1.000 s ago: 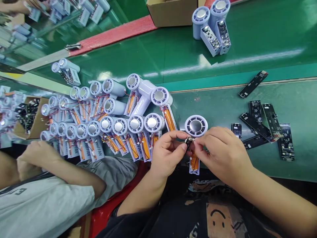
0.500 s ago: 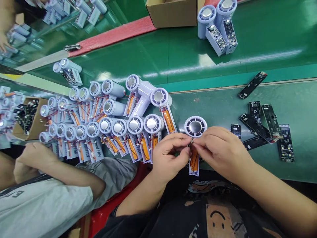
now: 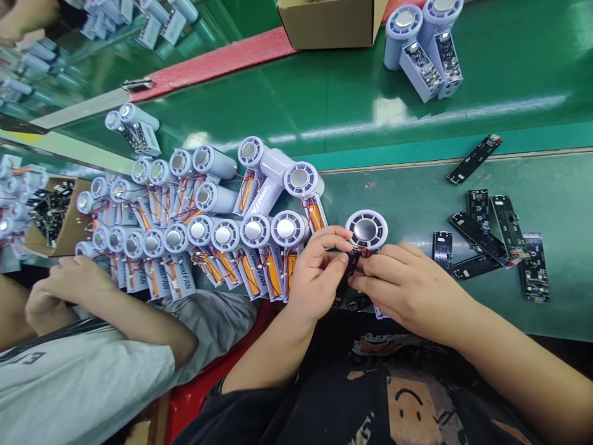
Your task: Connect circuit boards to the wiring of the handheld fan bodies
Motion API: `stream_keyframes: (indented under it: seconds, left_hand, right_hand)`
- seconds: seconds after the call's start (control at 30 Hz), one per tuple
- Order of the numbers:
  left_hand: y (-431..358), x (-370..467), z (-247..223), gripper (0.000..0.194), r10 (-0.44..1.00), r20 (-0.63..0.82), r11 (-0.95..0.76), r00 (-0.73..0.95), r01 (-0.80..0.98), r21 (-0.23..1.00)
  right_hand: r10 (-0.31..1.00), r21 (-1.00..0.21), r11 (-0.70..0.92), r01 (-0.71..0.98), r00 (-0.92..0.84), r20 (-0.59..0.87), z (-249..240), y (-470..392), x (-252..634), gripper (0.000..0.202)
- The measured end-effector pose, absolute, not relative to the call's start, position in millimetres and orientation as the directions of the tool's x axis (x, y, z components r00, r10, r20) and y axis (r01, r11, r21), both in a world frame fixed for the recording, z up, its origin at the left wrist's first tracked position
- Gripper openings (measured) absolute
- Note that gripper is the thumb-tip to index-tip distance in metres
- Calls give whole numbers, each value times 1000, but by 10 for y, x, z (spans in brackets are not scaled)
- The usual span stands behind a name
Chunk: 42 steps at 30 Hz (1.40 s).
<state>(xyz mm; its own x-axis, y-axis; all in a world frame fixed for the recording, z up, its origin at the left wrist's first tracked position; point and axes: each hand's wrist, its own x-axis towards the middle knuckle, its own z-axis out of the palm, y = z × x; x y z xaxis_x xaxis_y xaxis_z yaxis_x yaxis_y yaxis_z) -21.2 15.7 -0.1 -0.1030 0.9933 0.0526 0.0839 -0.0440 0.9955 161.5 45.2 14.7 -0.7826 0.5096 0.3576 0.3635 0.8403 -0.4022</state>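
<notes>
A narrow black circuit board [image 3: 353, 264] is pinched between the thumb and fingers of my left hand [image 3: 319, 269], just below the round head of a handheld fan [image 3: 367, 230]. My right hand [image 3: 403, 278] is closed over the fan's handle and covers most of it; only the handle's lower end shows below the fingers. Red wires show between the fan head and the board. What the right fingertips touch beside the board is partly hidden. More black boards lie under my hands at the bench edge.
Several lilac fans with orange batteries [image 3: 273, 272] stand in rows on the left. Loose circuit boards [image 3: 479, 238] lie at right. Two fans with boards fitted [image 3: 424, 65] stand at the back by a cardboard box [image 3: 331, 25]. A co-worker's arms [image 3: 88, 290] are at far left.
Both hands pinched a small part below the fan head earlier; now the left hand holds a black board there. The right hand has closed over the handle, whose lower end has shifted right.
</notes>
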Motion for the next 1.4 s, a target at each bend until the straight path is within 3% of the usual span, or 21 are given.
stream_keyframes:
  seconds: [0.23, 0.37, 0.5, 0.67, 0.87, 0.93, 1.03, 1.17, 1.27, 1.4]
  left_hand:
    - [155, -215, 43, 15, 997, 64, -55, -53, 149, 987]
    - [146, -245, 98, 19, 986, 153, -167, 70, 293, 941]
    - [133, -275, 168, 16, 927, 273, -363, 258, 421, 831]
    - [146, -319, 210, 21, 915, 283, -396, 287, 512, 762]
    - [196, -418, 237, 16, 871, 242, -439, 427, 458, 773]
    - [202, -414, 242, 13, 877, 232, -432, 420, 481, 763]
    - [184, -360, 195, 7, 920, 242, -369, 309, 476, 798]
    - [122, -281, 55, 5, 975, 189, -219, 121, 331, 918]
    - [85, -260, 5, 7, 988, 129, -146, 83, 250, 957]
    - [81, -254, 73, 4, 967, 247, -246, 63, 478, 843]
  right_hand:
    - [521, -453, 817, 357, -792, 317, 139, 502, 1642, 14]
    - [683, -722, 630, 286, -646, 341, 102, 513, 1604, 14]
    - [802, -865, 424, 267, -555, 221, 113, 524, 1574, 18]
    - [842, -901, 301, 312, -531, 98, 140, 528, 1573, 17]
    - [811, -962, 50, 267, -574, -117, 122, 535, 1588, 13]
    - [816, -966, 62, 250, -570, -95, 129, 531, 1587, 12]
    - [863, -954, 196, 229, -502, 57, 143, 493, 1563, 6]
    - [887, -904, 353, 239, -392, 243, 130, 413, 1496, 4]
    - [889, -878, 399, 266, -347, 299, 111, 381, 1451, 8]
    - [859, -803, 494, 332, -331, 391, 86, 379, 1431, 9]
